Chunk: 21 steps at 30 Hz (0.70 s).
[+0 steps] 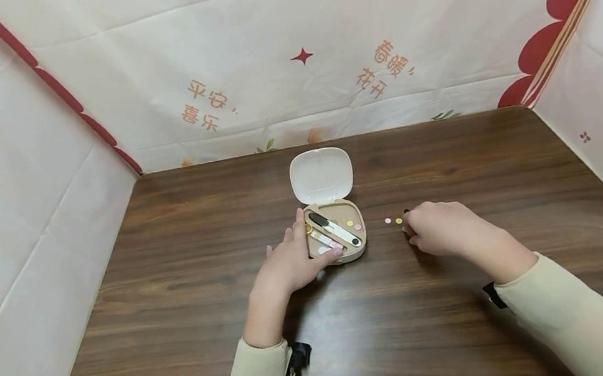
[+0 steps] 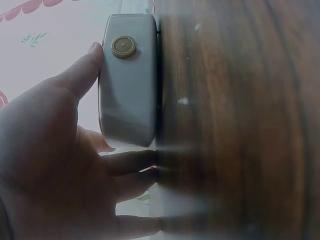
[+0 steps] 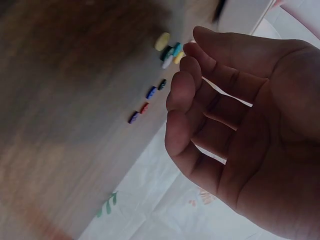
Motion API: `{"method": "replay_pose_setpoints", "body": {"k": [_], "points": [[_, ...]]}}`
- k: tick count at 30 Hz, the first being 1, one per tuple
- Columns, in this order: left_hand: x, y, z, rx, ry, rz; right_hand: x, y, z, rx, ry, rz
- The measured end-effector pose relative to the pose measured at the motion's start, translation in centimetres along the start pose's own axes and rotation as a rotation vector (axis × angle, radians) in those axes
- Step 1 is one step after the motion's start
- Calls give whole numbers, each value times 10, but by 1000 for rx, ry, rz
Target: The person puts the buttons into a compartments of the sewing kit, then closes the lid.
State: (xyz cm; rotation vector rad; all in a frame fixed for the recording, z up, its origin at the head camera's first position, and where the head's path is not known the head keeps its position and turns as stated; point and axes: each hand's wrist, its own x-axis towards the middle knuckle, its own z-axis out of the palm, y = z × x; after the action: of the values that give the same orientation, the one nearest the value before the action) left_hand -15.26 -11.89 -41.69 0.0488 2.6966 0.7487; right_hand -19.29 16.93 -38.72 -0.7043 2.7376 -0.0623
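A small cream sewing kit case stands on the table with its white lid swung up. Inside lie black-and-white thread snips, a pale strip with pink at one end, and a few small buttons. My left hand holds the case, thumb on the near edge and index finger along the left side. In the left wrist view a round tan catch shows on its wall. Right of the case, my right hand bends loosely over several small buttons; no button shows between its fingertips.
A brown wood-grain table spreads beneath both hands. White printed cloth hangs behind it and at both sides. A pink button and a yellow button lie between the case and the right hand.
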Motion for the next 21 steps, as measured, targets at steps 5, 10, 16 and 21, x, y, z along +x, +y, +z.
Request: {"method": "replay_pose_setpoints", "body": {"k": [5, 10, 16, 21], "points": [[0, 1, 0, 0, -1, -6, -4, 4, 3, 13, -22, 10], [0, 1, 2, -2, 5, -1, -7, 8, 6, 21, -62, 35], [1, -1, 3, 3, -2, -7, -7, 13, 8, 30, -68, 40], [-1, 1, 0, -7, 5, 1, -6, 18, 5, 48, -87, 61]]}}
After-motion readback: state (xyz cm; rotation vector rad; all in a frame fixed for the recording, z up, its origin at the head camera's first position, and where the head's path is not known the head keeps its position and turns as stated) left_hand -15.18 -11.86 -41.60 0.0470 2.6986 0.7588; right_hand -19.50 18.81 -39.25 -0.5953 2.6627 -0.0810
